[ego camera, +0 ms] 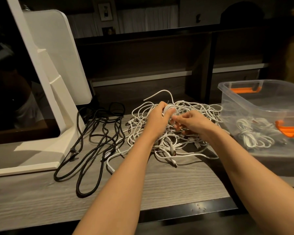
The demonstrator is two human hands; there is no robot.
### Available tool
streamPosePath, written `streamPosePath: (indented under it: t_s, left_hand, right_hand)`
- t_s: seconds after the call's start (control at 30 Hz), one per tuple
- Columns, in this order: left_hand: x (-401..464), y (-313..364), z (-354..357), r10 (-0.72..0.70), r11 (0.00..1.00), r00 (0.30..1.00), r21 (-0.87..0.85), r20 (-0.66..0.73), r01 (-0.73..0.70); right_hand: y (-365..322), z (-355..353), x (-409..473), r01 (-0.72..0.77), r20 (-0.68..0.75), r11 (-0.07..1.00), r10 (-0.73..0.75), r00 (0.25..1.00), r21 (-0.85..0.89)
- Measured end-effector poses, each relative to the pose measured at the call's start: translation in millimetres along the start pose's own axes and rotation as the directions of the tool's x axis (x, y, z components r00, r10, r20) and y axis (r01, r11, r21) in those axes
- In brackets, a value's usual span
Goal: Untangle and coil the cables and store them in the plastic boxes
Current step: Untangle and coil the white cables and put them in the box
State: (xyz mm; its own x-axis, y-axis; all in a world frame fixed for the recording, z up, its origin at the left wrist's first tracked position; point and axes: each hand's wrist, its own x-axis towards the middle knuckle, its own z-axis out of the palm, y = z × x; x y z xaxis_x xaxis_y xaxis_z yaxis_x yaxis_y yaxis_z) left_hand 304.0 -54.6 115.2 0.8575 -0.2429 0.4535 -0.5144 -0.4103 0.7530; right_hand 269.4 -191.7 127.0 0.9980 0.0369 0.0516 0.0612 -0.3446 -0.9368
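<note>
A tangled heap of white cables (pixel 180 143) lies on the grey wood-grain table. Above it my left hand (pixel 157 114) grips a small coil of white cable (pixel 169 108), its free end (pixel 157 94) arching up behind. My right hand (pixel 192 121) meets the coil from the right and pinches the cable between thumb and fingers. Loose black cables (pixel 95 141) sprawl to the left of the heap. At the right stands a clear plastic box (pixel 231 102) with orange handles, holding coiled white cables (pixel 251 134).
A white monitor stand and dark screen (pixel 46 102) fill the left side, the base resting on the table. Dark shelving rises behind. The table's front edge (pixel 185 206) runs below my forearms, with bare wood (pixel 168 182) between them.
</note>
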Motion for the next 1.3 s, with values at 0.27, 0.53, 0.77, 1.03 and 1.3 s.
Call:
streamPosePath:
  t_s: [0.27,0.53,0.77,1.03,1.3]
  left_hand:
    - [-6,1,-1,0.095,0.995,0.992,0.026,0.086,-0.098]
    - [-6,-1,5,0.191,0.945,0.981,0.269,0.018,-0.189]
    - [-9,4,6,0.199,0.97,0.98,0.14,0.013,-0.199]
    - [-1,9,-7,0.021,0.935,0.994,-0.354,0.106,0.018]
    - [-4,14,-10,-0.019,0.861,0.962,-0.485,0.274,0.155]
  right_hand:
    - [-2,1,-1,-0.086,-0.174,0.988,0.108,0.979,0.131]
    - [-1,2,0,-0.073,-0.282,0.993,0.097,0.955,0.096]
    - [-7,-1,0,-0.03,-0.047,0.887,0.058,0.997,0.46]
    - [-4,-11,-1,-0.182,0.153,0.588,0.1,0.983,0.788]
    - [1,-8,5,-0.115,0.069,0.664,0.096,0.993,0.739]
